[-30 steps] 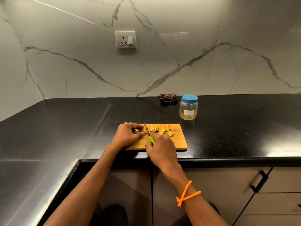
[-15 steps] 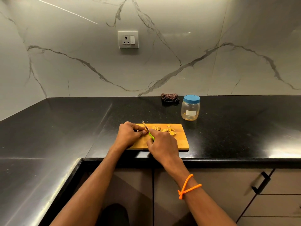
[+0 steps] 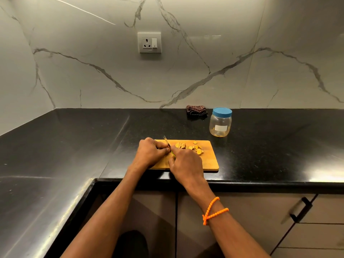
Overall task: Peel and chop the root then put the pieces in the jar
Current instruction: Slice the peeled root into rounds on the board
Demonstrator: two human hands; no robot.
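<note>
Chopping is under way on the wooden cutting board (image 3: 208,161), which is lying near the front edge of the black counter (image 3: 74,142). The right hand (image 3: 186,164) is curling around the green handle of a small knife (image 3: 168,145), its blade pointing toward 11 o'clock. The left hand (image 3: 151,152) is sitting at 9 o'clock of the blade with fingers curled down, seemingly pinching what is left of the root; the root itself is hiding beneath the fingers, so its remaining length cannot be told. Cut orange slices (image 3: 193,148) are lying at 2 o'clock of the knife, some leaning together in a short row, others scattered. The jar (image 3: 220,123) is standing off the board at its 1 o'clock, well apart from the slices, with its blue lid on.

The slices are looking light, firm and probably a little moist, likely to slide under a blade. Gathering them by the flat faces or scooping several together should be working better than pinching edges. The jar seems light plastic, best held around its body.
</note>
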